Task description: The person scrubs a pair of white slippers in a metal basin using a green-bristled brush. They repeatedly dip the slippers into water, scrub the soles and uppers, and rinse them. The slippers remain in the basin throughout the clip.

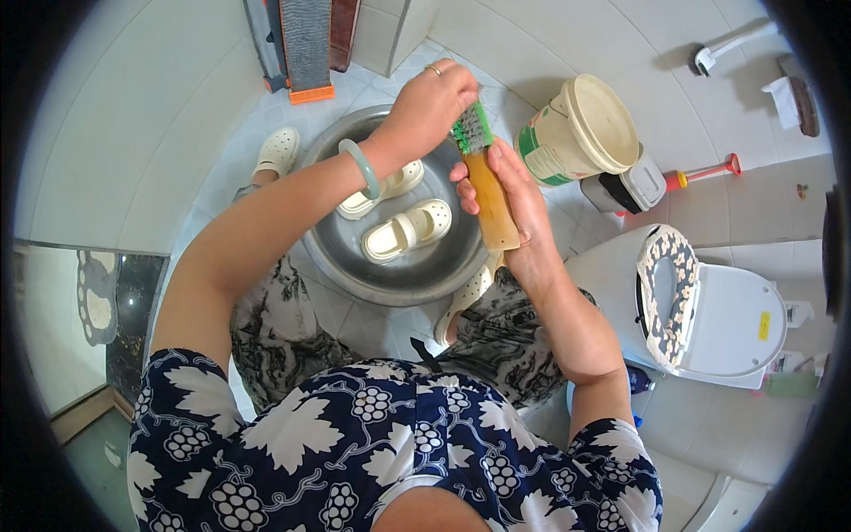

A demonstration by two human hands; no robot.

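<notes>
My right hand (515,186) is wrapped around the wooden handle of a scrubbing brush (490,193), with its green and grey bristles pointing away from me. At the far end of the bristles is my left hand (432,100), fingers bent and touching the tip; what the fingertips pinch is hidden. A ring and a pale green bangle (359,167) are on that arm. Below the hands stands a round metal basin (399,292) on the floor. In it lie two cream clogs with holes, one (407,231) in plain view and the other (392,189) partly behind my left wrist.
A lidded plastic bucket (575,133) stands right of the basin, beside a small bin (631,183). A toilet (665,299) with a flowered seat cover is further right. A folded step ladder (306,53) leans at the top left. My feet, in cream clogs (278,151), flank the basin.
</notes>
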